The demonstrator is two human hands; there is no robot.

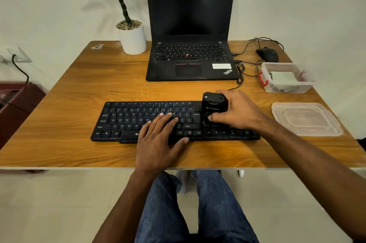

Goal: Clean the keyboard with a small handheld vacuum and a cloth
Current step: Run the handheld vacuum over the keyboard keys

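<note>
Right hand (235, 113) grips the small black handheld vacuum (214, 107), fingers curled round its far side and thumb pressed on its near face, and holds it upright on the right part of the keyboard (138, 122), just right of the Enter key. Left hand (158, 135) lies flat on the keys at the keyboard's middle, fingers straight and spread, holding nothing, apparently steadying the board. The keyboard's long axis runs from 9 to 3 o'clock across the table (79, 94), parallel to its near edge. From the vacuum, most of the keys stretch away toward 9 o'clock, with the left hand sitting directly in that line; only a short run of keys lies toward 3 o'clock, under the right wrist. Any sweep leftward would probably require the left hand to shift clear. The cloth (283, 78) appears to be the pale folded piece inside the clear box (266, 72) at about 1 o'clock from the right hand, well apart from the keyboard, so the right hand is nearer it. The box's lid (306, 119) lies at 3 o'clock.
</note>
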